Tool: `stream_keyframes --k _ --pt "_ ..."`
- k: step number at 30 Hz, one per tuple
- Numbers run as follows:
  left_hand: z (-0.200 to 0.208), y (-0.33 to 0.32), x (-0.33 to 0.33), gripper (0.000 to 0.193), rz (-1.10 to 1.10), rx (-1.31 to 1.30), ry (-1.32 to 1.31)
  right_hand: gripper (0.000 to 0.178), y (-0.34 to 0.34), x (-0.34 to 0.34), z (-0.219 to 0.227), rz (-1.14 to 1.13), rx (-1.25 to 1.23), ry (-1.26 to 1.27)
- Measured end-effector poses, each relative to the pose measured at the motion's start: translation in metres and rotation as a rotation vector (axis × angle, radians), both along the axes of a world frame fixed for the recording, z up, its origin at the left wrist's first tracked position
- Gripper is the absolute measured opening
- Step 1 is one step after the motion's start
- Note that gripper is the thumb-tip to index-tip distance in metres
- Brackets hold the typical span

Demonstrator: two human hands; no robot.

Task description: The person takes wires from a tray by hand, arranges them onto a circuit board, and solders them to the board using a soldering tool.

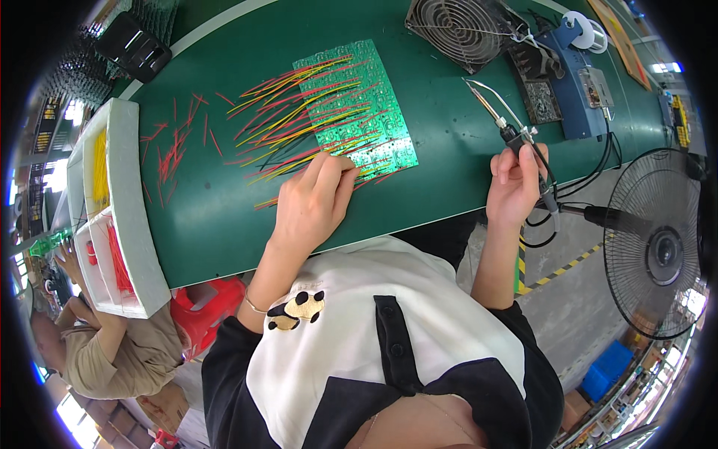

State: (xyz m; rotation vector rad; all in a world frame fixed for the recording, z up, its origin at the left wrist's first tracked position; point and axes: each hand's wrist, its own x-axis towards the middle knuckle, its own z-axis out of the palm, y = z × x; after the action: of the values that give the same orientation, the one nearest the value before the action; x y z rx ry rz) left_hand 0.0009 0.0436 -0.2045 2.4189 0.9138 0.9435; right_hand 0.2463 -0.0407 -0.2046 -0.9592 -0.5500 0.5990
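My right hand (516, 179) is closed round a soldering iron (511, 135) with a curved solder feed tube beside its tip. The tip points up and away, above the table and apart from the boards. My left hand (318, 191) rests at the near left edge of a green circuit board panel (401, 150), fingers curled and pressed together among the wires. Whatever is between those fingertips is hidden. Red, yellow and black wires (280, 127) lie in rows, their right ends over the panel and their left ends on the table.
Loose red wires (173, 153) lie left of the panel. A white foam box (123, 161) holds yellow and red wires. A box fan (456, 34), a blue solder feeder (576, 82) and its cables stand at right. Beyond are a round fan (662, 251) and a seated person (127, 359).
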Motion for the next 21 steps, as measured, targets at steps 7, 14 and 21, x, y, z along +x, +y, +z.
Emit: stream_keyframes --k 7,14,21 --pt "-0.0009 0.0023 -0.0009 0.013 -0.032 -0.018 -0.018 0.015 0.0062 -0.0011 0.0031 -0.027 -0.073 -0.014" --pt "-0.0011 0.0027 0.0002 0.012 -0.034 -0.035 -0.042 0.016 0.0055 -0.0020 0.0038 -0.030 -0.068 -0.006" --pt "-0.0031 0.0032 -0.0007 0.013 -0.033 0.002 -0.030 0.016 0.0040 -0.0031 0.0025 -0.012 -0.064 -0.012"
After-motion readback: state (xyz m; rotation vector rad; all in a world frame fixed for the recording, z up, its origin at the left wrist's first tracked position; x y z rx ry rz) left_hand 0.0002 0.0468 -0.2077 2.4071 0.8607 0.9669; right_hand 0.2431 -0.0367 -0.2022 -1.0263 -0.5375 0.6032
